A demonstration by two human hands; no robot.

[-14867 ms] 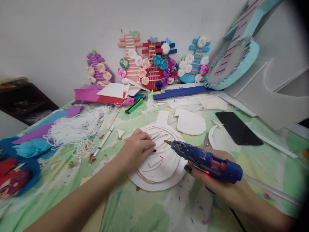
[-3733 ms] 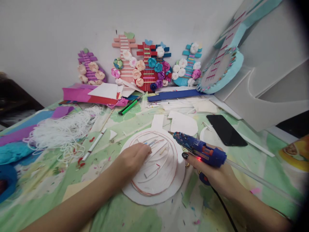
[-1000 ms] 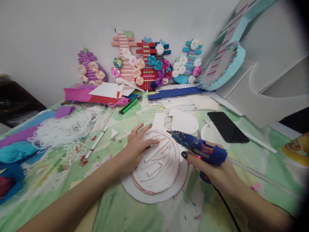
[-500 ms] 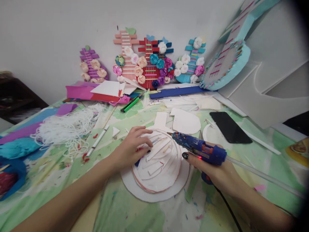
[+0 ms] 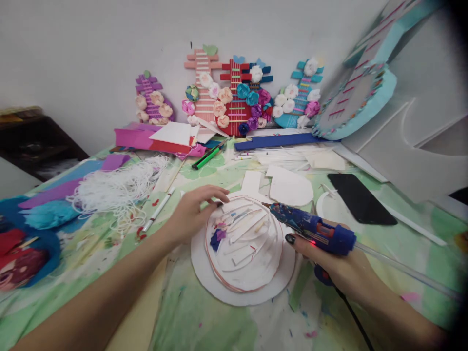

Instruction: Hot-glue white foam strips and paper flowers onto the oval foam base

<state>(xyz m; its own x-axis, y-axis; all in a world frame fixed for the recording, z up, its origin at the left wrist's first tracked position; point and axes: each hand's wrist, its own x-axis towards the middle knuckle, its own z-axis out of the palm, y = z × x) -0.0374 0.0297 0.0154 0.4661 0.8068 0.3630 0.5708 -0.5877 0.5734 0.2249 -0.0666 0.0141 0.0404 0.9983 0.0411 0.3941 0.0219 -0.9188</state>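
Observation:
My right hand (image 5: 334, 258) is wrapped around a blue hot glue gun (image 5: 310, 226), with a clear glue stick (image 5: 402, 270) running out of its back. The nozzle points left, over the upper right edge of a round white foam piece (image 5: 252, 280). On that piece lie several thin white strips (image 5: 246, 226) and blue and purple scraps (image 5: 218, 239). A larger white disc (image 5: 234, 297) is underneath it. At the upper left rim rests my left hand (image 5: 199, 212), fingers bent and apart, holding nothing I can see.
A black phone (image 5: 361, 199) lies to the right. White cord (image 5: 117, 190), a marker (image 5: 159, 209) and a blue container (image 5: 47, 268) are on the left. A green cutter (image 5: 208, 157) lies further back. Flower-decorated guitar shapes (image 5: 234, 97) lean against the wall.
My left hand has drawn back from the middle of the foam piece to its upper left rim, uncovering the coloured scraps. The view has turned slightly left; my right hand still grips the glue gun.

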